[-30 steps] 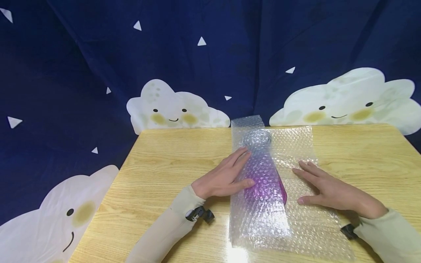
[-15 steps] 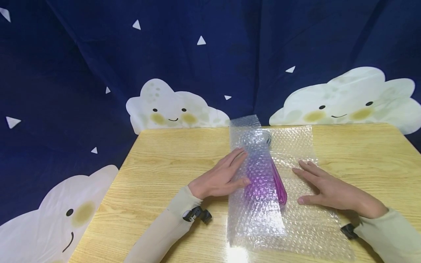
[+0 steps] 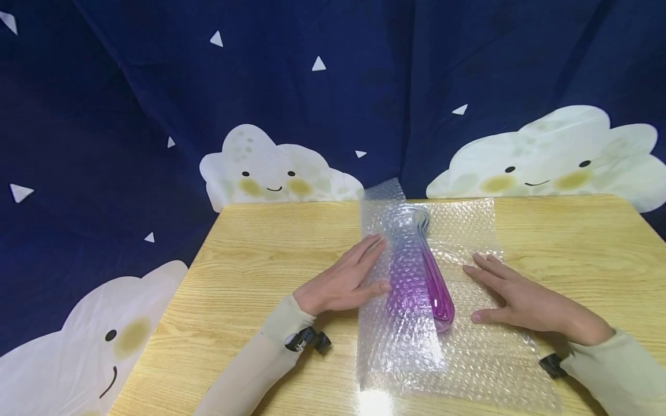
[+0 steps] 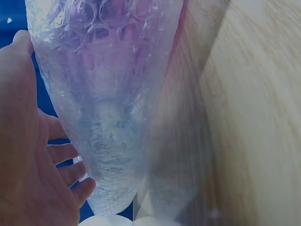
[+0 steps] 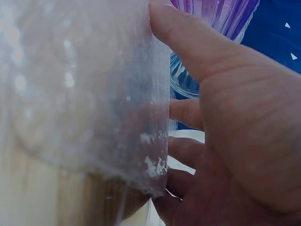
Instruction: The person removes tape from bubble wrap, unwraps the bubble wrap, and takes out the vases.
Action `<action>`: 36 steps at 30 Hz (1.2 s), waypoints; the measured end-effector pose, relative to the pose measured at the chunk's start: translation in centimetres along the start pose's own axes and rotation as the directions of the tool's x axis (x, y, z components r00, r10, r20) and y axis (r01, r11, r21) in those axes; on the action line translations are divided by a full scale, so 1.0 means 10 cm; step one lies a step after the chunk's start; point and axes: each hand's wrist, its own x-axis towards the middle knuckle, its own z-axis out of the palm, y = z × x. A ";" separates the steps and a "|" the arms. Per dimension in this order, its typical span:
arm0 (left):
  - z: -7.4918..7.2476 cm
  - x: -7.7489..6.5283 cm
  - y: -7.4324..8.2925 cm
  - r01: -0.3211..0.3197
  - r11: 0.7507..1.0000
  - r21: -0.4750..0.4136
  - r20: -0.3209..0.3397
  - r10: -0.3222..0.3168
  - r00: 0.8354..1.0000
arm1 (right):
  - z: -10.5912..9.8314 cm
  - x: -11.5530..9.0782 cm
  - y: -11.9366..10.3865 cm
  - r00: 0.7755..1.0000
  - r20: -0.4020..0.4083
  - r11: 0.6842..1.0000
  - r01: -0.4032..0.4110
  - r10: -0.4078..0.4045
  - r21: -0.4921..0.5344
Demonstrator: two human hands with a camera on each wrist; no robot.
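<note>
A ribbed glass vase, magenta fading to clear, lies on its side on a sheet of bubble wrap. A flap of the sheet covers its left part; the right side and some of the flared rim show bare. My left hand touches the flap's left side, fingers extended and thumb apart. To the right, my right hand rests on the sheet with spread fingers, apart from the vase. In the left wrist view, wrap veils the vase beside the left hand. In the right wrist view, the sheet's edge meets the right hand.
Underneath is a light wooden table. Behind it hangs a dark blue curtain with white triangles and smiling clouds. The flap's far corner sticks up at the table's back edge.
The bubble wrap flap has shifted left, baring more of the vase's right side and rim. My left hand has moved slightly left with it. The right hand stays in place.
</note>
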 end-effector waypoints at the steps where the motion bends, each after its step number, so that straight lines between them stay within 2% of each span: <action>1: 0.00 -0.01 -0.01 0.001 1.000 0.000 0.000 -0.001 1.000 | 0.00 0.00 0.00 1.000 0.000 1.000 -0.001 0.001 0.000; 20: 0.00 -0.14 -0.10 0.052 0.998 -0.041 0.006 -0.052 0.999 | -0.01 0.00 0.00 1.000 0.006 1.000 -0.003 0.003 0.022; 31: -0.02 -0.18 -0.13 0.048 0.999 -0.016 -0.009 -0.048 0.999 | -0.02 0.00 0.00 1.000 0.004 1.000 0.005 -0.005 0.020; 36: -0.05 -0.21 -0.16 0.069 0.997 -0.013 -0.012 -0.070 0.997 | -0.01 0.00 0.00 1.000 0.004 1.000 -0.001 0.001 0.019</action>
